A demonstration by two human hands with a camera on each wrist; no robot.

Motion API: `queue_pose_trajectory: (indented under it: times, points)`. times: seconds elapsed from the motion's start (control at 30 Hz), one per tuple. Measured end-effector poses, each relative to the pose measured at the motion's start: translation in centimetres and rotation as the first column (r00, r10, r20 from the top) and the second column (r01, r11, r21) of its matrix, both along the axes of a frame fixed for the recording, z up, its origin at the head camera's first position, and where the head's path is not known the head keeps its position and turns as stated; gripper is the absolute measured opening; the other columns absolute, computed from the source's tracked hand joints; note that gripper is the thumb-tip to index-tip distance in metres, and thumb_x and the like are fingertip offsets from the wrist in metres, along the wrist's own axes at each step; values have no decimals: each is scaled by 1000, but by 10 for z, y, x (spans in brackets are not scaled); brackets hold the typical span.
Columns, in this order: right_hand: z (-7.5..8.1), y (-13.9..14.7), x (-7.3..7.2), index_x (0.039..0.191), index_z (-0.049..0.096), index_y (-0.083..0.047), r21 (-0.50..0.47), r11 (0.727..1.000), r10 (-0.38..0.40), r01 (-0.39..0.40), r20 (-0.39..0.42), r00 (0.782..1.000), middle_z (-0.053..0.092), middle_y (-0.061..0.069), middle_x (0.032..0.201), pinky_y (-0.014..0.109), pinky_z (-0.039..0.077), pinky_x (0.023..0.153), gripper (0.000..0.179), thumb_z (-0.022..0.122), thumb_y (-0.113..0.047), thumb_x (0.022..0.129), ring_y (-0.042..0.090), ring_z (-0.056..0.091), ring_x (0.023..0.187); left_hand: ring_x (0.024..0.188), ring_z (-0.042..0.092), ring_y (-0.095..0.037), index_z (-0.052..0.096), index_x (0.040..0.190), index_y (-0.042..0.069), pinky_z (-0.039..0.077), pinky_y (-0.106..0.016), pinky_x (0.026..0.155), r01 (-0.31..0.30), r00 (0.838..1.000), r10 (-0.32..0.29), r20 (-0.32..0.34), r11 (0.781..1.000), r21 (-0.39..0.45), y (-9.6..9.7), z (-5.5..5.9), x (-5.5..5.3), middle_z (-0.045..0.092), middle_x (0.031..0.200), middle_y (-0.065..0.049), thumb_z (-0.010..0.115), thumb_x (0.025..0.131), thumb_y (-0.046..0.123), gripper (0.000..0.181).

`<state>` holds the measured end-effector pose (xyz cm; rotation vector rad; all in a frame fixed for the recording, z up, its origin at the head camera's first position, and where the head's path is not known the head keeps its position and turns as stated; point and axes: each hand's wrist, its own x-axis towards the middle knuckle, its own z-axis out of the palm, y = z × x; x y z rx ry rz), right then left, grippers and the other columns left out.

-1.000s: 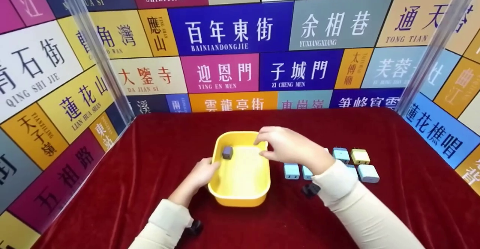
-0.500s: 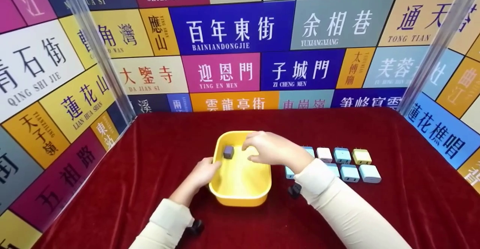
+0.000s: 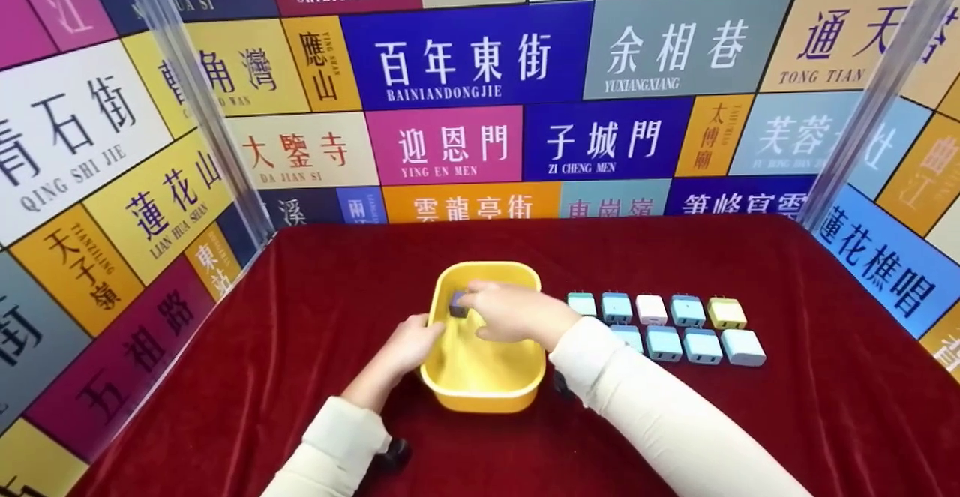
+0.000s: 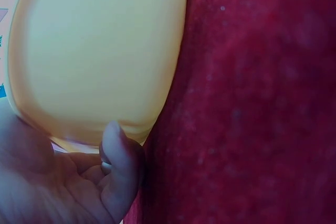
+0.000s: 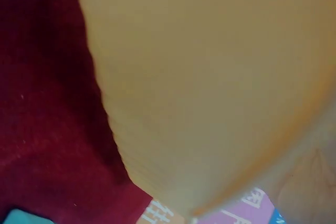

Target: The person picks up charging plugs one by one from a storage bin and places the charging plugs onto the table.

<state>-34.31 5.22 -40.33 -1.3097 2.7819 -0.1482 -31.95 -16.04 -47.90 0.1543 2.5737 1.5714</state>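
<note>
A yellow plastic bin (image 3: 484, 392) with rounded corners stands on the red cloth. My left hand (image 3: 405, 343) grips its left side, thumb over the rim; in the left wrist view the left hand's fingers (image 4: 123, 166) curl by the bin's wall (image 4: 100, 51). Inside, near the far left corner, lies a small dark purple-grey cube (image 3: 457, 306). My right hand (image 3: 514, 315) reaches in across the right rim, its fingertips overlapping the cube while the thumb stays apart from it. The right wrist view is mostly filled by the bin's outer wall (image 5: 199, 77), which hides those fingers.
To the right of the bin, several charger plugs stand in two rows, among them a white one (image 3: 651, 309), a yellow one (image 3: 726, 313) and a pale blue one (image 3: 743, 348). The red cloth (image 3: 330, 272) covers the table; a sign-printed wall (image 3: 465, 55) rises behind.
My right hand has moved left and deeper into the bin, from the right rim to the dark cube. More chargers show behind the sleeve. The left hand keeps its hold on the bin.
</note>
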Motion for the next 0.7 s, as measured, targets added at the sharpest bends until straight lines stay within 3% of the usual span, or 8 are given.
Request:
queue_pose_trajectory:
  times: [0.17, 0.27, 0.37, 0.43, 0.5, 0.57, 0.63, 0.7]
  points:
    - [-15, -8, 0, 153, 54, -1, 10, 1000, 5, -5, 1, 1000, 52, 15, 154, 42, 42, 120, 52, 65, -12, 103, 31, 53, 142, 81, 73, -21, 73, 116, -2, 61, -36, 72, 8, 1000, -8, -16, 1000, -14, -3, -9, -7, 76, 93, -11, 51, 102, 21, 34]
    - [-21, -12, 0, 156, 49, 0, 40, 999, 8, -7, -21, 1000, 46, 17, 161, 43, 38, 123, 54, 61, -14, 105, 33, 47, 147, 79, 72, -18, 73, 117, -1, 59, -33, 68, 24, 999, -25, -37, 999, -24, -6, -19, -17, 76, 93, -9, 52, 102, 22, 35]
    - [-24, -15, 0, 160, 43, 0, 71, 997, -12, 13, -11, 1000, 35, 19, 169, 45, 32, 126, 58, 59, -17, 107, 36, 39, 154, 80, 72, -19, 72, 121, -2, 60, -33, 68, 25, 999, -25, -26, 999, -28, -5, -15, -14, 76, 96, -11, 50, 103, 23, 38]
    - [-25, -16, 0, 161, 42, 0, 78, 997, -27, 27, 6, 1000, 31, 19, 171, 47, 29, 128, 59, 59, -18, 107, 37, 34, 156, 84, 73, -22, 71, 124, -4, 61, -36, 72, 10, 1000, -10, -1, 1000, -29, -1, -2, -4, 77, 100, -13, 50, 104, 22, 39]
    - [-26, -17, 0, 161, 42, 0, 84, 996, -33, 32, 11, 999, 31, 19, 172, 49, 28, 128, 60, 60, -19, 107, 37, 32, 157, 84, 74, -22, 71, 123, -4, 61, -36, 73, 4, 1000, -3, 10, 999, -34, -1, 1, -3, 77, 99, -13, 50, 104, 22, 39]
    - [-26, -17, -1, 159, 44, 1, 83, 996, -31, 31, 0, 1000, 34, 20, 170, 50, 29, 127, 59, 61, -19, 106, 37, 33, 157, 83, 73, -19, 72, 121, 1, 61, -33, 71, -12, 999, 13, 30, 999, -44, -3, -6, -9, 77, 97, -8, 51, 103, 24, 37]
    - [-25, -17, -2, 157, 46, 3, 68, 997, -23, 24, -15, 1000, 40, 21, 167, 51, 31, 126, 58, 62, -18, 105, 38, 36, 155, 80, 73, -16, 74, 117, 5, 60, -30, 68, -17, 999, 18, 32, 999, -40, -7, -20, -21, 76, 93, -4, 51, 102, 26, 34]
    - [-25, -17, -3, 154, 51, 2, 46, 999, -17, 18, -28, 999, 48, 20, 161, 49, 36, 124, 54, 63, -16, 104, 37, 45, 150, 80, 73, -17, 74, 116, 6, 60, -31, 68, -13, 1000, 14, 18, 999, -48, -8, -28, -24, 76, 93, -5, 52, 102, 27, 33]
